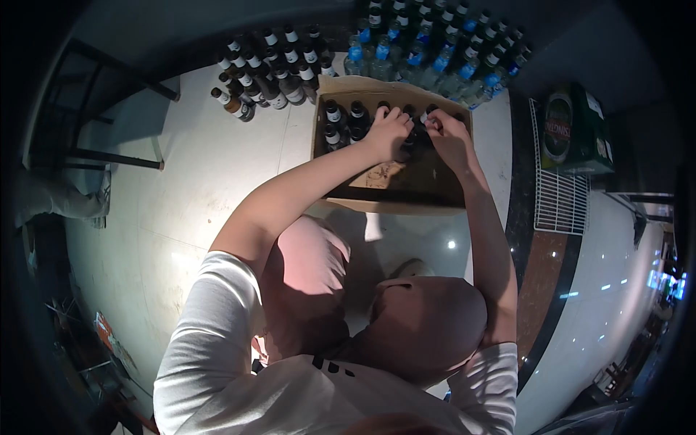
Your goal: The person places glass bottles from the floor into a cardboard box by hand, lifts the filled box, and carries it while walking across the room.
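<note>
- One cardboard box (395, 208) sits on the floor just in front of the person's bent knees, probably so both arms can reach down into it.
- Dark glass beer bottles (333, 114) stand upright inside the box; four show plainly at its left end, and more, partly covered by the hands, stand along its back. Standing them close together likely helps keep them from tipping.
- Left hand (392, 133): over the middle of the box, fingers bent down among the necks; its underside is hidden, so I cannot tell whether it grips one.
- Right hand (449, 135): near the box's back right, thumb and finger seemingly pinching one white-labelled bottle neck (426, 114).
- Behind the box and to its left: at least fifteen brown bottles (233, 106), upright and bunched; overlap prevents an exact count.
- Directly behind the box: at least eight clear, blue-labelled bottles (355, 54), with at least ten green bottles (473, 51) among and beyond them.
- Right of the box: one green Tsingtao carton (594, 134) beside one white wire rack (560, 206).
</note>
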`<state>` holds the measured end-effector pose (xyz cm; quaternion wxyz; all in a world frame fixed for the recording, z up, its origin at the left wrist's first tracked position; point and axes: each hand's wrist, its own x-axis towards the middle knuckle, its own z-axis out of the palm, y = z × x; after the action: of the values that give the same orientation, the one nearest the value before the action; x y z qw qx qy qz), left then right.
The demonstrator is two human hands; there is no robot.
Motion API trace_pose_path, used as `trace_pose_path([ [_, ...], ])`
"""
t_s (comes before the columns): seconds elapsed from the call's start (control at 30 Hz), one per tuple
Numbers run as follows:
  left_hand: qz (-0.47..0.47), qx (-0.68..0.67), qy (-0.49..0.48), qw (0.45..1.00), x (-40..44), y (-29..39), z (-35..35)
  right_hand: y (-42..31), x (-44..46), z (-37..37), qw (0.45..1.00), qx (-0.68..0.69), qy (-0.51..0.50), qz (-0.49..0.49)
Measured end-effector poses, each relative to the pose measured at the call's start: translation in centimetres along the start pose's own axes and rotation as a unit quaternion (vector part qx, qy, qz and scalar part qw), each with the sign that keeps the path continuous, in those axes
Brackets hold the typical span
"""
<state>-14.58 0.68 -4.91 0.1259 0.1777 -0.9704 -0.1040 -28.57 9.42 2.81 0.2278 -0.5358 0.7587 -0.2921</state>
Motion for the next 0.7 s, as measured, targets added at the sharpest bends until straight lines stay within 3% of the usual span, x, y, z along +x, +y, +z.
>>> trace_pose_path([
  [0.1,-0.06,-0.065,0.022,0.996,-1.4,-0.6,-2.5,-1.5,0.7,1.5,0.999,0.027,0.007,-0.041],
  [0.17,-0.126,-0.138,0.055,0.981,-2.9,-2.4,-4.7,-3.7,0.7,3.1,0.992,0.009,0.02,-0.123],
  [0.3,-0.218,-0.298,0.283,0.885,-9.5,-8.7,-7.9,-7.4,0.8,7.6,0.984,-0.02,-0.036,-0.171],
  [0.33,-0.238,-0.27,0.349,0.865,-11.9,-11.6,-6.4,-7.8,1.0,8.5,0.984,-0.012,-0.047,-0.169],
  [0.47,-0.442,-0.258,0.412,0.754,-19.7,-21.1,-3.8,-9.8,1.4,11.2,0.982,0.016,-0.085,-0.167],
  [0.57,-0.487,-0.19,0.471,0.711,-22.0,-26.6,-2.7,-10.3,1.5,13.4,0.975,0.07,-0.08,-0.193],
  [0.7,-0.532,-0.126,0.449,0.707,-22.9,-31.0,-1.0,-10.3,1.2,15.7,0.98,0.081,-0.088,-0.159],
])
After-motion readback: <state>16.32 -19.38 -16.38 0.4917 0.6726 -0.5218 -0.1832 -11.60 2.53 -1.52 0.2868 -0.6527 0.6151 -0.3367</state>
